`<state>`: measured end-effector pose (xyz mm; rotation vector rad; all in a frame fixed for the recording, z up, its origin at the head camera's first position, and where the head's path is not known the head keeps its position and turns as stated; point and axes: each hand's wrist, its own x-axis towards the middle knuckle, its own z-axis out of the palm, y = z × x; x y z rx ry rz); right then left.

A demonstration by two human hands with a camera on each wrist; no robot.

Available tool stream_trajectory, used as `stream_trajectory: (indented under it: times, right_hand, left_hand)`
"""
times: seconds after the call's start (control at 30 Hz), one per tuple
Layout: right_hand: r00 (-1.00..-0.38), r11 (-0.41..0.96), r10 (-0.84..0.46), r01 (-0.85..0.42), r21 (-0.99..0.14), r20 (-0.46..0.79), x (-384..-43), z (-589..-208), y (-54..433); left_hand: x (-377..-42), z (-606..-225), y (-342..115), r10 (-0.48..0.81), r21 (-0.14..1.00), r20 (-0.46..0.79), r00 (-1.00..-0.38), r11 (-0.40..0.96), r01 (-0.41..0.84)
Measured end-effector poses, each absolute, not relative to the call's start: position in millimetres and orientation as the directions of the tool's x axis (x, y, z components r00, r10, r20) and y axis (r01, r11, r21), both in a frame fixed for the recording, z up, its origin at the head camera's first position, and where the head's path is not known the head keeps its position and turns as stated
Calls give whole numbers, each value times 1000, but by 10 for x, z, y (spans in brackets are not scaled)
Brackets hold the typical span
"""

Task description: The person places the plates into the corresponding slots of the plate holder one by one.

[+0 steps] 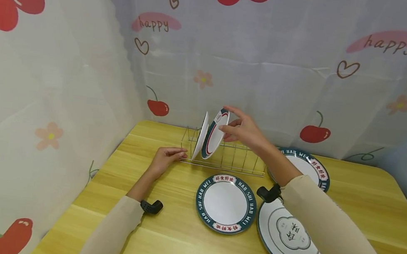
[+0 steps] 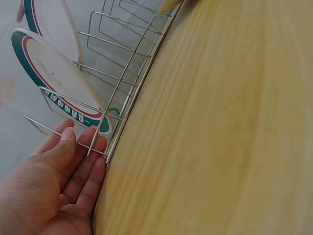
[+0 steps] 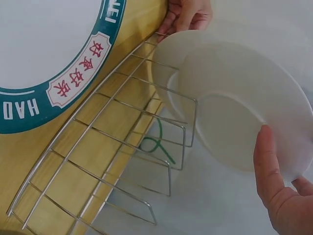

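Observation:
A wire plate rack point(image 1: 237, 164) stands at the back of the wooden table. My left hand point(image 1: 166, 158) grips its left end, thumb and fingers about the end wires in the left wrist view. One plate point(image 2: 54, 73) with a green and red rim stands on edge in the slots near that hand. Just right of it, my right hand point(image 1: 246, 131) holds a second plate point(image 1: 214, 136) by the upper rim, tilted, its lower edge at the rack. In the right wrist view the thumb and fingers hold this plate's pale side point(image 3: 230, 107) near its edge.
A green-rimmed plate point(image 1: 226, 203) lies flat before the rack. To its right lies a larger white plate point(image 1: 288, 241), partly under the right sleeve. Another green-rimmed plate point(image 1: 319, 169) is behind the right forearm. A patterned curtain point(image 1: 269, 80) hangs close behind the rack.

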<state>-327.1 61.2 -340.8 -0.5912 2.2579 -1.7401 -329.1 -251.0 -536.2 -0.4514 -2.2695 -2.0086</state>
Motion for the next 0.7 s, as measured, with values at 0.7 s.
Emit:
stream_trajectory:
  times: [0.7]
  right_hand:
    - [-893, 303, -446, -216, -928, 62, -3314, -3744, 331]
  left_hand:
    - [-3294, -5391, -2502, 168, 952, 263, -950, 115, 284]
